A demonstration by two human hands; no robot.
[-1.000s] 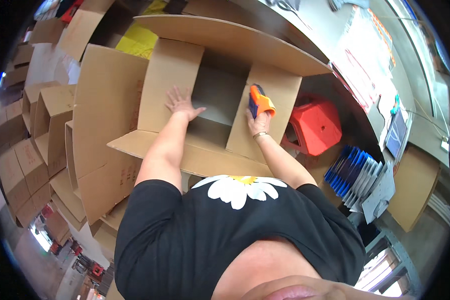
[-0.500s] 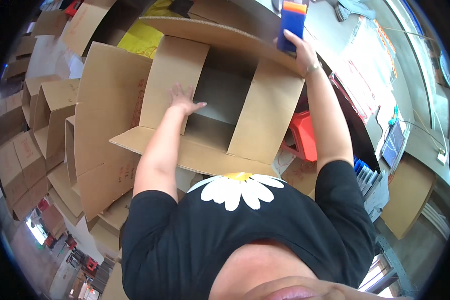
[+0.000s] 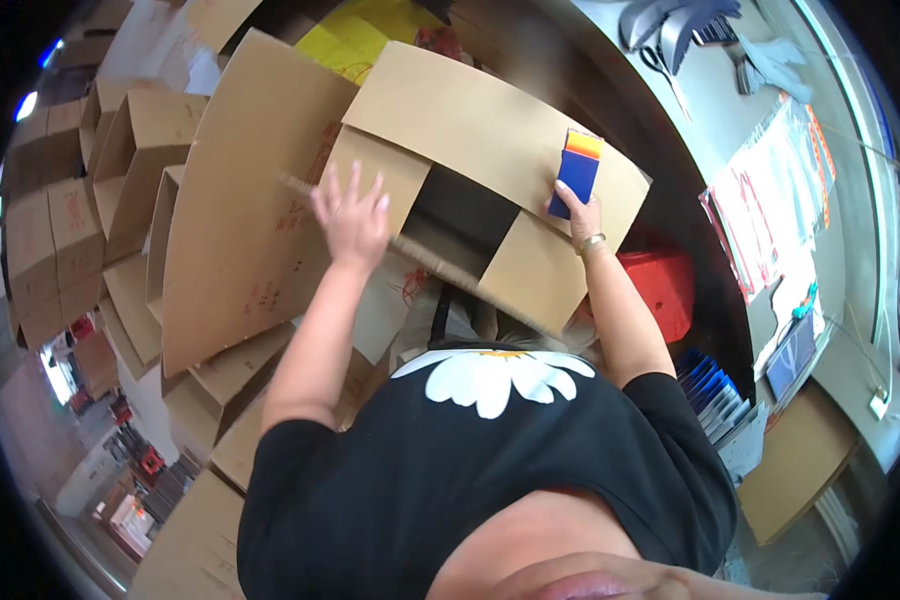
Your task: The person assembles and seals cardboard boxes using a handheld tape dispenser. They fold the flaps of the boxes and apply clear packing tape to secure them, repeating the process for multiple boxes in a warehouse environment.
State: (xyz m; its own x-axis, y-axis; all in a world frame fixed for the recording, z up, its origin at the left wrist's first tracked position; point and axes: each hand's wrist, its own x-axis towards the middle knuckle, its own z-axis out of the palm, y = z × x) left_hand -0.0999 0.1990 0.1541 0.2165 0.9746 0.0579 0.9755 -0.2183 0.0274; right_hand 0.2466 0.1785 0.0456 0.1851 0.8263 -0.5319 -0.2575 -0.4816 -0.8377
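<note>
From here I judge the part-open cardboard box (image 3: 485, 105) in front of me light and stiff, its flaps (image 3: 537, 265) bendy and best pressed palm-flat, my left hand (image 3: 357, 232) spreading its fingers apart, my right hand (image 3: 582, 214) clamping its own around a blue-and-orange tool (image 3: 578, 172)

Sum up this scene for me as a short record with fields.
Container: brown cardboard box, far flap folded over, middle still uncovered
Left hand: empty, fingers spread, by the box's left end
Right hand: gripping a blue-and-orange blocky tool over that flap
Right of box: red plastic stool, partly hidden
Upper right: dark-handled metal scissors
</note>
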